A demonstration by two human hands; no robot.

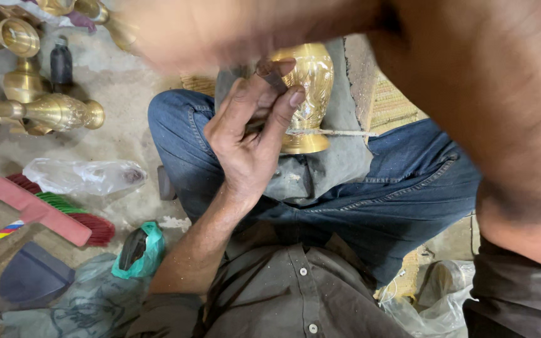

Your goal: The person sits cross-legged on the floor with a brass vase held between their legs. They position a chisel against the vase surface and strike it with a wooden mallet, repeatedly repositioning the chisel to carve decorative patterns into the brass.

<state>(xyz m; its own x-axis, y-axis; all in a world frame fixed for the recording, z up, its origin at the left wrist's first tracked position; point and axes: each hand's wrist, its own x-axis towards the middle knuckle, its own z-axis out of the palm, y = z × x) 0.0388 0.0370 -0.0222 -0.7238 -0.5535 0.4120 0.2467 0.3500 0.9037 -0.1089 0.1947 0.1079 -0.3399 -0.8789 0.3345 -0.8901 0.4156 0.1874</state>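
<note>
Left hand (248,134) pinching a small dark tool (272,74) between thumb and fingers against the engraved brass vase (311,94) on the lap cloth (320,169). Right hand (208,31) raised, blurred (fingers unreadable). Carving partly cut, seemingly unfinished.

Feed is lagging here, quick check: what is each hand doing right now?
Left hand: closed on a thin metal tool pressed against the brass vase.
Right hand: motion-blurred above the vase; grip cannot be told.
</note>
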